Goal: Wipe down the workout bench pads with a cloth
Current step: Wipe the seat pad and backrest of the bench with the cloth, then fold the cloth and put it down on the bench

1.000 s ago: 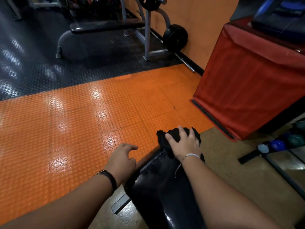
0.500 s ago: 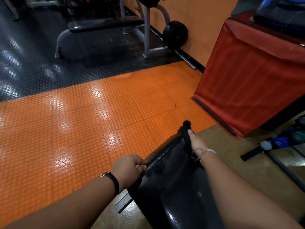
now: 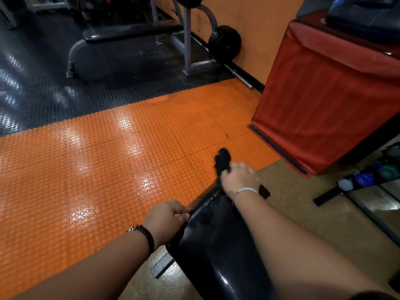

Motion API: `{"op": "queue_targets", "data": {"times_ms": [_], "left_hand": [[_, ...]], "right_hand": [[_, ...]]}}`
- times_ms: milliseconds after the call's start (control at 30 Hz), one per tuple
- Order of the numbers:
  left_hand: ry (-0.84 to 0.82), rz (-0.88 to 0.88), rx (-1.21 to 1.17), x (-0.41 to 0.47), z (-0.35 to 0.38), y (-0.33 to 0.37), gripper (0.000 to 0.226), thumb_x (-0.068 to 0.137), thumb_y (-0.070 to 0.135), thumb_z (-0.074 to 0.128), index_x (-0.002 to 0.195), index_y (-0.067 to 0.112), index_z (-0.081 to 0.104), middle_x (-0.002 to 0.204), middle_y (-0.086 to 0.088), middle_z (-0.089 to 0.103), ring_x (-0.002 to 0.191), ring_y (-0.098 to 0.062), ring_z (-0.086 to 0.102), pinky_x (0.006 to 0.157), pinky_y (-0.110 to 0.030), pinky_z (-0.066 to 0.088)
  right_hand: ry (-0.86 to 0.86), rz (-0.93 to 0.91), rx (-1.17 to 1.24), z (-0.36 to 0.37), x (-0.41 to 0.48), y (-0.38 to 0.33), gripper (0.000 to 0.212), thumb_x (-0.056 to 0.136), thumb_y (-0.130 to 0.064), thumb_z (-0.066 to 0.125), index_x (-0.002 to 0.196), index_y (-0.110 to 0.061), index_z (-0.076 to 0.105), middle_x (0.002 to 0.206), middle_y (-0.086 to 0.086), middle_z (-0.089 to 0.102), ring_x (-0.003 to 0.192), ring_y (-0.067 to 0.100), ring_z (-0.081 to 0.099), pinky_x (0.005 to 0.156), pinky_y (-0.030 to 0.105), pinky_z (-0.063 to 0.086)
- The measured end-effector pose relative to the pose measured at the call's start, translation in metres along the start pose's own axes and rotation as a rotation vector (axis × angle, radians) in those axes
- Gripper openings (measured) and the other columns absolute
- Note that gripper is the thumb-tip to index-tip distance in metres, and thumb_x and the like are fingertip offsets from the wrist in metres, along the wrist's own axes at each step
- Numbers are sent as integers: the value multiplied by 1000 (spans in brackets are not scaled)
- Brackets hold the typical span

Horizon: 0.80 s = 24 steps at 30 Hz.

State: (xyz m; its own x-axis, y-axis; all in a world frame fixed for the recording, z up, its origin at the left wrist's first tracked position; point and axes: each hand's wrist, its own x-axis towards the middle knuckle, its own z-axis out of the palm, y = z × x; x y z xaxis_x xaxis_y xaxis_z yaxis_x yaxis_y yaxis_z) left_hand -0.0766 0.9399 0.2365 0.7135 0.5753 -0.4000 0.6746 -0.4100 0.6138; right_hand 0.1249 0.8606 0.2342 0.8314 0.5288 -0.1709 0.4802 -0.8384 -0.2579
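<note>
One black bench pad (image 3: 216, 245) is running up from the bottom centre of the frame, and two hands are working at its far end. The left hand (image 3: 167, 215), lower centre, is curling its fingers (image 3: 180, 214) round the pad's left edge and gripping it. The right hand (image 3: 238, 176), just right of centre, is clutching the one black cloth (image 3: 223, 160) in closed fingers at the pad's far tip. One bunch of cloth is sticking out above the knuckles, and a second scrap is showing beside the wrist. Each wrist is wearing one band: a dark-strapped watch (image 3: 144, 232) on the left and a white bracelet (image 3: 246, 190) on the right. A second bench (image 3: 129, 33) is standing in the upper left on black matting. One weight plate (image 3: 225, 43) is sitting by the orange wall at top centre. One red-draped box (image 3: 313, 94) is filling the upper right. At least three coloured dumbbell heads (image 3: 364, 179) are lying at the right edge.
</note>
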Motion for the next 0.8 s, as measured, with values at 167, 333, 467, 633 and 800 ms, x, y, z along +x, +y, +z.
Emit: {"op": "queue_targets", "data": {"times_ms": [167,333,467,633,800], "left_hand": [[41,-45,14,1,1,0,6,86,32,66,90,35,70,104,13,65,100,-10,59,89,-26,46],[157,-104,27,-7,-14,-6,37,64,40,82,79,27,51,98,6,52,87,-13,51,73,-30,44],[9,-71,8,-11,-35,-2,83,58,30,87,129,30,43,130,2,41,116,-18,44,95,-30,41],[1,182,-240,-7,-47,30,45,59,21,77,98,37,61,93,-5,66,85,-26,64,74,-46,56],[186,287,-307,0,-74,77,8,73,29,61,72,21,58,64,-9,62,61,-29,62,61,-48,55]], "right_hand": [[-152,-465,-287,16,-52,-45,43,85,-41,33,105,-20,64,114,2,63,115,22,46,109,44,16],[-159,-569,-169,18,-73,-41,40,88,-44,34,92,-17,63,98,-1,65,106,18,49,109,37,16],[-368,-504,209,0,-75,-41,20,84,-32,50,75,-19,61,82,-2,63,90,19,56,93,36,39],[-326,-389,417,-33,-64,-47,19,86,-27,56,97,-16,67,99,2,51,108,27,48,96,39,37],[-35,-360,517,-74,-61,-37,43,85,-44,56,120,-18,57,118,7,50,118,25,44,104,34,31]]}}
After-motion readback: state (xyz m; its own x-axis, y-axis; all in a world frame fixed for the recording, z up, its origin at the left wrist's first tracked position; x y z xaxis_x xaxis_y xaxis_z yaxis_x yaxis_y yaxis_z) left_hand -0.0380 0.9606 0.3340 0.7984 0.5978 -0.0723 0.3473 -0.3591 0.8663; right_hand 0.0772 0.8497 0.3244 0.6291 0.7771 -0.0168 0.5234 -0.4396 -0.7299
